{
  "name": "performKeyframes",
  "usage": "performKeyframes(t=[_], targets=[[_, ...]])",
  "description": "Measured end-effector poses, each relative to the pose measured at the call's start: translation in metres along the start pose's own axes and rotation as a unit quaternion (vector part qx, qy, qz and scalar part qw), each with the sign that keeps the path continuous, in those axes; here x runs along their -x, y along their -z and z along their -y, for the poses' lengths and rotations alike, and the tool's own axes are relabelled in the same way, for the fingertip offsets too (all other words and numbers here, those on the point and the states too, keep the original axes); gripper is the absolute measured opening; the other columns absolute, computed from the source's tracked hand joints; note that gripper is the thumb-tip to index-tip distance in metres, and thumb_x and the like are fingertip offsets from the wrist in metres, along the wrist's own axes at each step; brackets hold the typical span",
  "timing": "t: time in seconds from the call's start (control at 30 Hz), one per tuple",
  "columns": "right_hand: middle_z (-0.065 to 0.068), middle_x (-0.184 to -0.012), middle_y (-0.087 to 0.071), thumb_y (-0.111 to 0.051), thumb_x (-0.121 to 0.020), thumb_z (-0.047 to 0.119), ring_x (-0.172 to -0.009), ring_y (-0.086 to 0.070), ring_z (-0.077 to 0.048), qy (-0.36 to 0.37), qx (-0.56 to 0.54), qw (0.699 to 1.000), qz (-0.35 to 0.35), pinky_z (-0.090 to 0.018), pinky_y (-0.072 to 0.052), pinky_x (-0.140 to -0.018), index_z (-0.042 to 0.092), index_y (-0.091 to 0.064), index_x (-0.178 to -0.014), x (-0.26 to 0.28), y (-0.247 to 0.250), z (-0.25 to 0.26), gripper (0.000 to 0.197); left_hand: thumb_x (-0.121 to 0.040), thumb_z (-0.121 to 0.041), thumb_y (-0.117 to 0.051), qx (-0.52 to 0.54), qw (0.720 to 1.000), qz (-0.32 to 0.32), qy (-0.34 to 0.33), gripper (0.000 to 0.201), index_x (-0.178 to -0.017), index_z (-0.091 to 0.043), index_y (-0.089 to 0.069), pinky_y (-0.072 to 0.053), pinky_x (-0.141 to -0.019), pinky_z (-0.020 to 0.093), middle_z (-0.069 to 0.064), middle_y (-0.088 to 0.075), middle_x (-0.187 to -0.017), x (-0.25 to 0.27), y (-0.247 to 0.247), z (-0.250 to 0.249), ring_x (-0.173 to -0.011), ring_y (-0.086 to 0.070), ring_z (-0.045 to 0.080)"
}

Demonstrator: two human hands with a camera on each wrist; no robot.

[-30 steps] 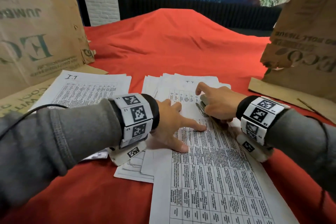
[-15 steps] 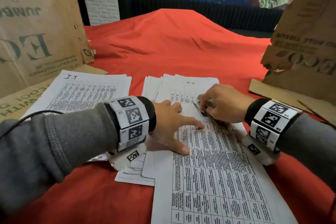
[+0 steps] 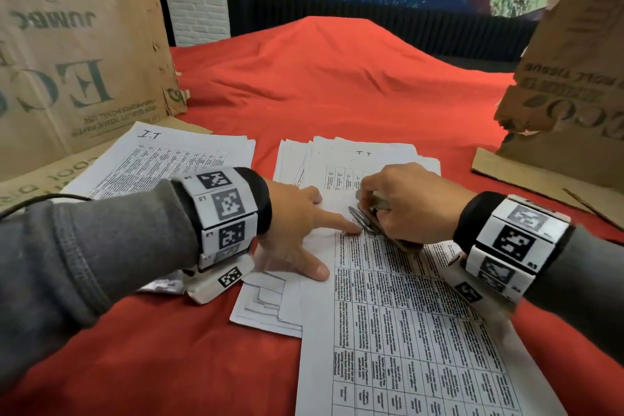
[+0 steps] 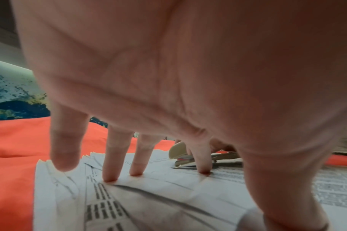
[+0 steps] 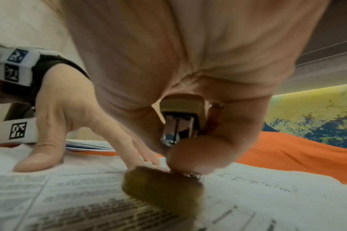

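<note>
A beige and metal stapler (image 3: 373,216) (image 5: 180,125) lies on a loose stack of printed sheets (image 3: 405,314) in the middle of the red cloth. My right hand (image 3: 408,203) curls round the stapler's top from the right, its jaws standing slightly apart over the paper. My left hand (image 3: 300,233) lies spread on the stack, straight fingertips (image 4: 109,178) pressing the paper down, index finger touching the sheet just beside the stapler's nose (image 4: 180,162). The top sheet carries dense tables of text.
A second pile of printed sheets (image 3: 162,162) lies at the left. Tall cardboard walls stand at the left (image 3: 77,54) and right (image 3: 574,78). Rumpled red cloth (image 3: 320,88) covers the table beyond the papers.
My right hand's index finger, stretched out over the paper a second ago, has curled in round the stapler. The left hand stays pressed on the sheets.
</note>
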State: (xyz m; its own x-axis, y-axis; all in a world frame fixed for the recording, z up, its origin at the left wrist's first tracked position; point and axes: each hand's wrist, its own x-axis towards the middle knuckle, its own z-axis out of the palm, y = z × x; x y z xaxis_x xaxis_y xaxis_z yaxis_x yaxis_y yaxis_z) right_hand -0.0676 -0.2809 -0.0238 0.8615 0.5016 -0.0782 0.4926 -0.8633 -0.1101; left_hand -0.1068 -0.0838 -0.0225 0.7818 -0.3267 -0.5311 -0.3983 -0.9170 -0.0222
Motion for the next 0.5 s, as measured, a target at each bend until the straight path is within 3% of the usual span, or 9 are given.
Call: performKeyframes(t=[0.1,0.2,0.27,0.4,0.5], targets=[[0.007,-0.097,-0.065,-0.059,-0.079,0.009,-0.085,-0.063,-0.019,-0.016,0.028,0.999,-0.002,-0.025,-0.046,-0.057,0.029,-0.071,-0.09,0.0,0.001,0.007,0.026,-0.084,-0.082,-0.054,-0.025,1.0,-0.007,0.004,0.082,-0.146,-0.075,-0.001,-0.049,-0.107,0.05,0.003,-0.019,-0.163,-0.001,-0.001,0.0,-0.131,-0.055,0.028],[0.007,-0.097,-0.067,-0.061,-0.077,0.01,-0.086,-0.064,-0.019,-0.022,0.037,0.999,0.002,-0.026,-0.05,-0.061,0.027,-0.072,-0.084,0.001,0.002,0.011,0.021,-0.085,-0.081,-0.054,-0.039,0.999,-0.012,-0.004,0.083,-0.149,-0.072,-0.002,-0.048,-0.107,0.051,0.004,-0.02,-0.163,-0.002,0.0,-0.002,-0.133,-0.05,0.029],[0.008,-0.096,-0.065,-0.061,-0.078,0.01,-0.086,-0.063,-0.018,-0.024,0.045,0.999,0.003,-0.024,-0.045,-0.058,0.026,-0.072,-0.084,0.002,0.004,0.012,0.02,-0.086,-0.08,-0.053,-0.041,0.999,-0.011,-0.004,0.083,-0.15,-0.072,-0.001,-0.049,-0.105,0.051,0.004,-0.02,-0.162,-0.003,-0.001,-0.001,-0.131,-0.051,0.029],[0.004,-0.103,-0.056,-0.062,-0.081,0.015,-0.088,-0.059,-0.022,-0.033,0.069,0.997,0.008,-0.027,-0.039,-0.055,0.028,-0.068,-0.093,-0.002,0.001,0.016,0.018,-0.084,-0.082,-0.053,-0.043,0.999,-0.008,-0.008,0.085,-0.149,-0.072,0.001,-0.048,-0.105,0.053,0.006,-0.021,-0.16,-0.006,-0.002,-0.001,-0.132,-0.049,0.032],[-0.001,-0.108,-0.05,-0.064,-0.087,0.025,-0.089,-0.057,-0.027,-0.041,0.087,0.995,0.028,-0.031,-0.041,-0.059,0.029,-0.055,-0.111,-0.012,-0.006,0.019,0.027,-0.084,-0.083,-0.052,-0.053,0.999,0.0,-0.007,0.086,-0.149,-0.071,0.003,-0.05,-0.102,0.052,0.005,-0.022,-0.159,-0.007,-0.002,-0.001,-0.128,-0.051,0.032]])
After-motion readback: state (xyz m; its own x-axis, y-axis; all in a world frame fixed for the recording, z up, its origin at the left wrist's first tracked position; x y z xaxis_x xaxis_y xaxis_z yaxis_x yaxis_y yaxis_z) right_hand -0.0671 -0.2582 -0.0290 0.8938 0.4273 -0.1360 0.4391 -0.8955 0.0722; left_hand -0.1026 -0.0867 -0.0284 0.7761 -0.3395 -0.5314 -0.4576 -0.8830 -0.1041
